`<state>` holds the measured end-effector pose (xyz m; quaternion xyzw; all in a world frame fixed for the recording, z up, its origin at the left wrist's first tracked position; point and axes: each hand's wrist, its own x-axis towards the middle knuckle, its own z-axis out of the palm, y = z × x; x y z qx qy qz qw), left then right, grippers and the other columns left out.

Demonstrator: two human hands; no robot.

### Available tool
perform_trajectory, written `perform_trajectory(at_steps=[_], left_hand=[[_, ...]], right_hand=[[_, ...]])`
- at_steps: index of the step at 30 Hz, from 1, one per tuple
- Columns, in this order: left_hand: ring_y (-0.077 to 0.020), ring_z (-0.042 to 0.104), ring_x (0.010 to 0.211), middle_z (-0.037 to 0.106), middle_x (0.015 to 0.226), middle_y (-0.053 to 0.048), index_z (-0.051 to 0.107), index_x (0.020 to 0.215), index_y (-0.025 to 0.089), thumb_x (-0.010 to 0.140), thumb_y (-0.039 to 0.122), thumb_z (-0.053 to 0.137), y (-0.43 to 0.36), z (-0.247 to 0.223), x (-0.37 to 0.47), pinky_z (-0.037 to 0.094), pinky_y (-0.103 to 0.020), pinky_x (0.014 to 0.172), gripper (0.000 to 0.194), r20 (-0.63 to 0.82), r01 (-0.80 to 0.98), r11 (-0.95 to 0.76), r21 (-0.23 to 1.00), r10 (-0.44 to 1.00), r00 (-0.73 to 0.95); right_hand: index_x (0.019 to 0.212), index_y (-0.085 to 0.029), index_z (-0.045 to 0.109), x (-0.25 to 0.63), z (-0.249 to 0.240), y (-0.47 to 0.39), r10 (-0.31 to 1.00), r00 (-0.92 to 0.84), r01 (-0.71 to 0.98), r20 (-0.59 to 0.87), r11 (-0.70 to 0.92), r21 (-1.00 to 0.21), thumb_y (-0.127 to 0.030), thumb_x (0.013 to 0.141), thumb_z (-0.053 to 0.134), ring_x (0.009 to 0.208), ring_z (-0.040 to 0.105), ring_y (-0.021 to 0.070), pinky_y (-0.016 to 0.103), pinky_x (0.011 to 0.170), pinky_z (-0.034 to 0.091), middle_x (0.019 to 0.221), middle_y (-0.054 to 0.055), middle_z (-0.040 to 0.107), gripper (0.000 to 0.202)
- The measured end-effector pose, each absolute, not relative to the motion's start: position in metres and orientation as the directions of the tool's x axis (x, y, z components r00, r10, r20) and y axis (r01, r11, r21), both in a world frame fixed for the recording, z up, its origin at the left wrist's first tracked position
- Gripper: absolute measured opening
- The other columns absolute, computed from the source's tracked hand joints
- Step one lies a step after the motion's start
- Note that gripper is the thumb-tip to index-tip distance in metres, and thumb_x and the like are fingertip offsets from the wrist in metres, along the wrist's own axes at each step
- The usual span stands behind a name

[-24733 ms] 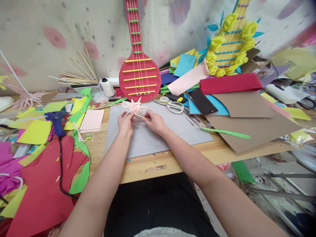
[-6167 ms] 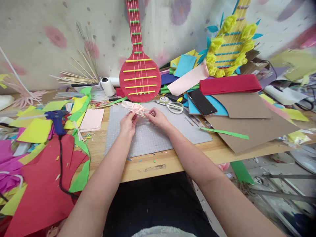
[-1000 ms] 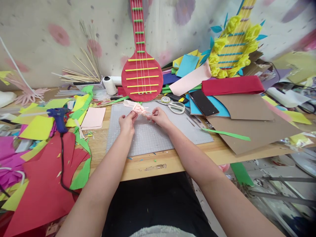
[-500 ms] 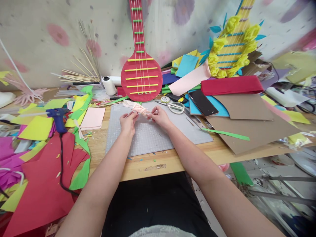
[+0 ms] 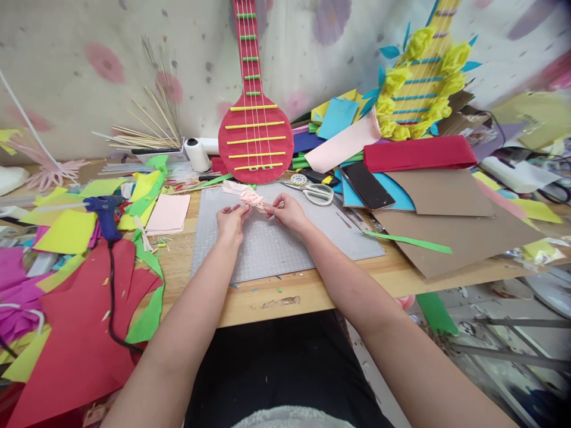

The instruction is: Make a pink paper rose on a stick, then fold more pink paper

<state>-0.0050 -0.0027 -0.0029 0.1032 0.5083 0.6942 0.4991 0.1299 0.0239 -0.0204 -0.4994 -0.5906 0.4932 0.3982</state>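
Pink paper flower point(image 5: 251, 197) held just above grey cutting mat point(image 5: 285, 244) on bench point(image 5: 312, 291). Left hand point(image 5: 231, 220) and right hand point(image 5: 288, 212) both pinched shut on it — one each end. Likely light, soft, easily crushed; best gripped at stem end, not petals.

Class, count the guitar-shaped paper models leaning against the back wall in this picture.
2: a red guitar model behind the cutting mat, and a yellow guitar model with flowers to its right, its base hidden by paper.

Bare forearms, no sleeves; black trousers; pale fuzzy garment hem at bottom.
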Motion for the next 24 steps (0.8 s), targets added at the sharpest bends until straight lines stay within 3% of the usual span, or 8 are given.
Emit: perform_trajectory(at_steps=[7,16,19,24], left_hand=[[-0.0061,0.06,0.069,0.053,0.082,0.003,0.036,0.083,0.019,0.056,-0.009,0.067,-0.003,-0.009,-0.001,0.049,-0.025,0.078,0.05,-0.254,-0.469,-0.037,0.882,0.802,-0.54],[-0.0065,0.057,0.066,0.048,0.075,0.006,0.035,0.08,0.02,0.052,-0.01,0.068,-0.002,-0.011,-0.005,0.051,-0.025,0.071,0.053,-0.301,-0.504,-0.034,0.863,0.766,-0.567],[-0.0066,0.058,0.064,0.05,0.072,0.006,0.036,0.079,0.019,0.055,-0.01,0.065,-0.001,-0.008,-0.006,0.052,-0.024,0.072,0.047,-0.313,-0.511,-0.004,0.86,0.785,-0.534],[-0.0095,0.063,0.065,0.059,0.068,-0.002,0.041,0.072,0.015,0.073,-0.003,0.052,-0.001,0.0,-0.01,0.052,-0.024,0.071,0.02,-0.312,-0.594,0.043,0.803,0.88,-0.359]], right_hand=[[0.07,-0.02,0.035,0.127,-0.019,0.021,0.977,-0.213,0.131,-0.024,0.004,-0.991,-0.029,0.069,0.067,0.036,0.038,0.0034,0.015,0.036,0.026,0.054,-0.004,0.061,0.033],[0.068,-0.019,0.037,0.124,-0.01,0.016,0.963,-0.266,0.126,-0.049,-0.016,-0.992,-0.026,0.069,0.067,0.039,0.04,0.0042,0.015,0.039,0.028,0.05,-0.004,0.059,0.031],[0.068,-0.019,0.038,0.124,-0.008,0.015,0.969,-0.238,0.141,-0.066,-0.033,-0.989,-0.025,0.07,0.066,0.038,0.039,0.0041,0.015,0.039,0.028,0.049,-0.005,0.059,0.029],[0.069,-0.019,0.038,0.129,-0.008,0.017,0.983,-0.163,0.189,-0.08,-0.048,-0.981,-0.027,0.073,0.064,0.04,0.039,0.0039,0.016,0.04,0.028,0.052,-0.003,0.06,0.027]])
